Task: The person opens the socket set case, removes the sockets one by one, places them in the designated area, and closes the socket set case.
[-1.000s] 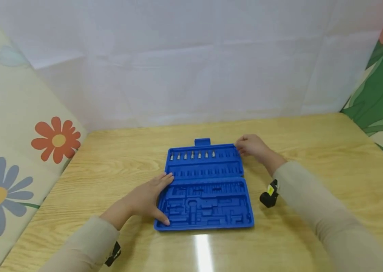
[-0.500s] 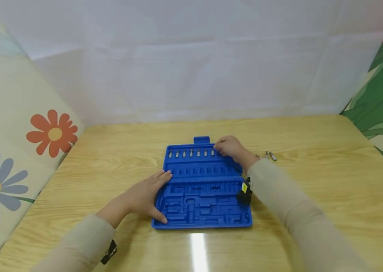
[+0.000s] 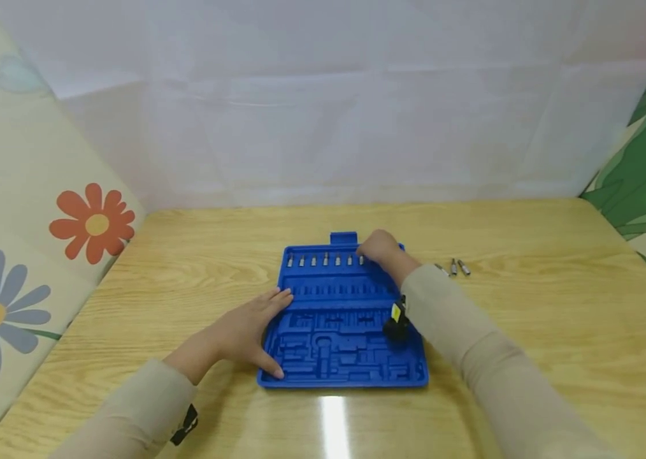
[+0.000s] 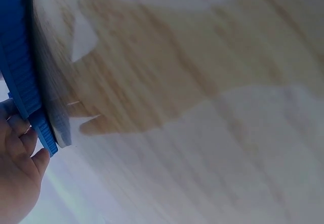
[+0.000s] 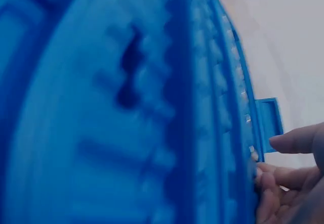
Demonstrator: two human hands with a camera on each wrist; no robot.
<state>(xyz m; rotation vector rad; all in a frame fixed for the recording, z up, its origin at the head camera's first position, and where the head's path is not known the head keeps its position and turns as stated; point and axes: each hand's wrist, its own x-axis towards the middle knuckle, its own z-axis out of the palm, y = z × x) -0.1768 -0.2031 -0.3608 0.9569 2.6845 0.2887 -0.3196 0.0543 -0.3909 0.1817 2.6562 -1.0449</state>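
Observation:
A blue plastic tool case (image 3: 351, 387) lies unfolded on the table, its moulded slots facing up. Several small silver socket bits (image 3: 325, 260) stand in a line along the far row. My left hand (image 3: 243, 331) rests spread on the case's left edge, thumb on the near corner; the left wrist view catches its fingers (image 4: 23, 140) at the rim. At the far row, just right of the last seated bit, my right hand (image 3: 380, 247) touches the case with bent fingertips. In the right wrist view those fingers (image 5: 273, 176) are at the row's edge; whether they pinch a bit is hidden.
Three loose socket bits (image 3: 453, 268) lie on the wooden table (image 3: 529, 306) right of the case. The case's latch flap (image 3: 343, 238) sticks out at its far side. A white cloth (image 3: 323, 127) hangs behind the table, with flower-patterned panels on both sides.
My right hand has moved left from the case's far right corner to beside the last seated bit, uncovering the loose bits on the table. My left hand stays on the left edge.

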